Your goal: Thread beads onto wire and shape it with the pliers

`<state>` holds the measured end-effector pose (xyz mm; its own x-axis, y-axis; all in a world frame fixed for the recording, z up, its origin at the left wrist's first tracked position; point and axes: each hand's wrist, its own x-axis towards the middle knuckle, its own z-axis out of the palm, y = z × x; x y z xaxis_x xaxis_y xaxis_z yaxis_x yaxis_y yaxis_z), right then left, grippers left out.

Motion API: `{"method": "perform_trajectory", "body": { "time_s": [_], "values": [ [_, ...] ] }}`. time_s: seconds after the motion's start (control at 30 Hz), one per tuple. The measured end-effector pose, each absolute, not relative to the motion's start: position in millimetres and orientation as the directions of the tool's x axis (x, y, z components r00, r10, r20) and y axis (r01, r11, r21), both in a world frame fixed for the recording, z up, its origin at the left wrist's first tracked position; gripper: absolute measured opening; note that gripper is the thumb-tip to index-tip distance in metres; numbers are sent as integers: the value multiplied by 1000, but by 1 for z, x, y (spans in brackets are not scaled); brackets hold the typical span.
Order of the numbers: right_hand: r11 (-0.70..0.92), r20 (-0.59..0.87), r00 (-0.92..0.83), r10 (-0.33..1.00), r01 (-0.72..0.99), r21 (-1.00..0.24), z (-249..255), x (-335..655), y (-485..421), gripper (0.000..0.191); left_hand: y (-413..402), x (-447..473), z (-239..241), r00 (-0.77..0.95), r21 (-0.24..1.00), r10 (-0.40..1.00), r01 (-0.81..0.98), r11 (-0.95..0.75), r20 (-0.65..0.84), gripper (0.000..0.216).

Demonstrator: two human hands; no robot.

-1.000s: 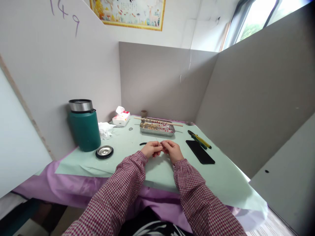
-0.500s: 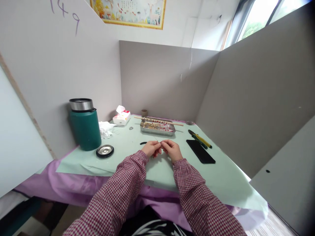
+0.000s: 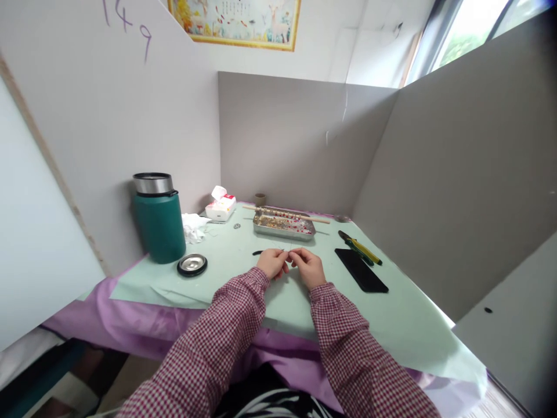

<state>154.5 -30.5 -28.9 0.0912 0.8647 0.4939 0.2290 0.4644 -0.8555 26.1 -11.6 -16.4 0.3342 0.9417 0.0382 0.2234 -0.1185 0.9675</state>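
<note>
My left hand (image 3: 272, 264) and my right hand (image 3: 308, 266) rest close together on the pale green table cover (image 3: 226, 273), fingertips almost meeting. Both are pinched closed on something tiny and thin that I cannot make out. Just beyond them stands a metal tray (image 3: 284, 225) holding several small gold and red pieces, with a wooden stick (image 3: 287, 215) strung with beads lying across it. A small black item (image 3: 257, 253) lies just left of my left hand.
A green flask (image 3: 159, 217) stands at the left, its round lid (image 3: 192, 265) beside it. Crumpled tissue (image 3: 194, 226) and a tissue pack (image 3: 221, 207) lie behind. A black phone (image 3: 361, 270) and pliers (image 3: 359, 247) lie to the right. Grey partitions enclose the table.
The view has shifted slightly to the left, so everything sits a little further right in the picture. My hands stay pinched together in the same spot on the table.
</note>
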Motion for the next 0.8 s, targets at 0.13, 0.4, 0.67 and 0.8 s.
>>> {"method": "perform_trajectory", "body": {
  "time_s": [0.13, 0.4, 0.67, 0.8],
  "values": [
    [411, 456, 213, 864, 223, -884, -34, 159, -26, 30, -12, 25, -17, 249, 900, 953, 354, -255, 172, 33],
    [337, 394, 232, 890, 249, -908, -43, 165, -19, 39, -50, -20, -9, 127, 671, 856, 567, -478, 502, 28],
    [296, 358, 271, 894, 245, -923, -42, 165, -20, 38, -85, -135, -10, -273, 475, 655, 867, -149, 704, 43],
    [283, 350, 283, 893, 253, -925, -43, 165, -20, 36, -80, -156, -21, -314, 388, 743, 918, 80, 590, 72]
  ]
}}
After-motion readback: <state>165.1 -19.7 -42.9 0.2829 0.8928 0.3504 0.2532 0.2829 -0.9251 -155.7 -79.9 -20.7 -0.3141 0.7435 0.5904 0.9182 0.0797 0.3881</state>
